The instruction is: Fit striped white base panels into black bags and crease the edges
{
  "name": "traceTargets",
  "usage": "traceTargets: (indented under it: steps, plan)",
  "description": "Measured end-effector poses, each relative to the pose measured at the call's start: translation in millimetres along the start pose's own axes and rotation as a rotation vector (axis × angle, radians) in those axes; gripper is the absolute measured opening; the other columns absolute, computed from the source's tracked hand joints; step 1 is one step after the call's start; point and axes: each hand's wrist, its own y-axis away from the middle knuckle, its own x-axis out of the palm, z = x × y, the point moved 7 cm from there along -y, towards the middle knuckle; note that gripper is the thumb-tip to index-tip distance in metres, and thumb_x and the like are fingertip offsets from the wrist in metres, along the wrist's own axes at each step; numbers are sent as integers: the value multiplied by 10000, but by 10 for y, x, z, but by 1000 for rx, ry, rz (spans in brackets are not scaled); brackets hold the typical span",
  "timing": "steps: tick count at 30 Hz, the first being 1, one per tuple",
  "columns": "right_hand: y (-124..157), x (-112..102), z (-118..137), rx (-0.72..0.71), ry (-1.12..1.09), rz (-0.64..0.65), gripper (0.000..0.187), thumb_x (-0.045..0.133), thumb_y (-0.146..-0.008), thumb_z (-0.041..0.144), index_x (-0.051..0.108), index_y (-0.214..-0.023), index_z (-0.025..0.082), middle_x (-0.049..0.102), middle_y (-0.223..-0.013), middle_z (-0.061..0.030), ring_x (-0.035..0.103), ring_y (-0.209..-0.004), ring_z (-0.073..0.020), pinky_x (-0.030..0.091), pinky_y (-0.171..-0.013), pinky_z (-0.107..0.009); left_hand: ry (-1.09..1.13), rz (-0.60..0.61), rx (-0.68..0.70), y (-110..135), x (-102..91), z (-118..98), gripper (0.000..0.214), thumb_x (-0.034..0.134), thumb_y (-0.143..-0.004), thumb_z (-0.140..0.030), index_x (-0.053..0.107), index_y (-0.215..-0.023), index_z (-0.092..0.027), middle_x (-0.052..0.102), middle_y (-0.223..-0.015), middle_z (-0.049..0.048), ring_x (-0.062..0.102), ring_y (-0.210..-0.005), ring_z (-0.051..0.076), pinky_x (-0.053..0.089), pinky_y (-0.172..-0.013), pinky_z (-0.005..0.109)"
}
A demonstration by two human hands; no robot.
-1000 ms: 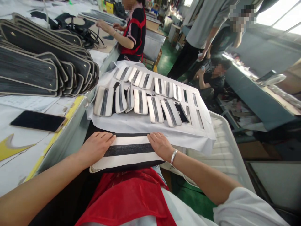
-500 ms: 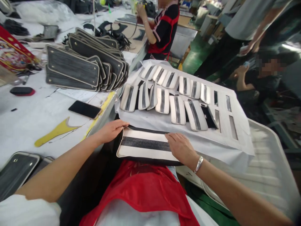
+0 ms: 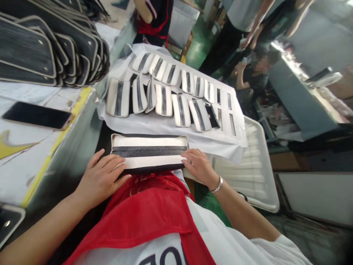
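A long black panel [image 3: 149, 151] with white strips along both sides and a dark band down its middle lies in front of me, above the red apron. My left hand [image 3: 100, 178] rests at its near left corner, fingers spread and fingertips touching the near white strip. At the right end, my right hand [image 3: 200, 167] has its fingers and thumb closed on the panel's near corner. Beyond it, several smaller white pieces [image 3: 163, 100] with dark centre stripes lie in two rows on a white sheet [image 3: 154, 129].
To the left, a table with a yellow edge strip [image 3: 59, 138] bears a phone [image 3: 37, 115], a yellow piece [image 3: 12, 147] and stacked dark panels [image 3: 24, 48]. A white tub [image 3: 264, 165] stands at right. Other people, including one in a black and red shirt [image 3: 156, 22], are beyond.
My left hand has moved from the panel's far left corner to its near left corner. The right hand has slid to the right end. The view has turned right and down.
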Motion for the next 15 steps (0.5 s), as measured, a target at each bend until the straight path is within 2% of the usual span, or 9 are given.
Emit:
traceTargets:
  steps: [4, 7, 9, 12, 15]
  plan:
    - [233, 54, -78, 14, 66, 30, 171, 587, -850, 254, 649, -1000, 201, 635, -1023, -48, 537, -987, -184, 289, -1032, -430, 53, -27, 98, -403, 153, -438, 255, 529, -864, -308, 613, -1068, -180, 660, -1043, 88, 574, -971, 232, 367, -979, 433]
    - [289, 55, -65, 66, 120, -36, 134, 577, -858, 261, 647, -957, 205, 638, -997, -37, 530, -1012, -181, 204, -1082, -458, 98, 39, 167, -656, 357, -770, 228, 515, -870, -279, 625, -1038, -171, 659, -1027, 89, 573, -933, 230, 410, -883, 396]
    - [299, 29, -63, 99, 137, -92, 114, 570, -862, 264, 645, -915, 195, 640, -972, -41, 529, -1013, -185, 212, -1079, -455, 115, 93, 158, -724, 465, -856, 206, 508, -874, -262, 634, -1012, -177, 658, -1026, 88, 574, -919, 229, 416, -842, 392]
    - [290, 39, 6, 71, 168, -171, 126, 543, -877, 243, 643, -930, 186, 639, -980, -53, 511, -1046, -195, 212, -1082, -453, 134, 103, 40, -671, 462, -709, 205, 519, -872, -280, 639, -1017, -200, 647, -1081, 86, 562, -981, 237, 411, -855, 403]
    - [235, 233, 258, -135, 194, -142, 200, 490, -901, 202, 630, -1043, 180, 631, -1018, -64, 495, -1036, -189, 264, -1056, -418, 89, 71, -117, -464, 298, -332, 222, 548, -856, -322, 656, -1021, -218, 622, -1145, 84, 527, -1079, 258, 352, -975, 474]
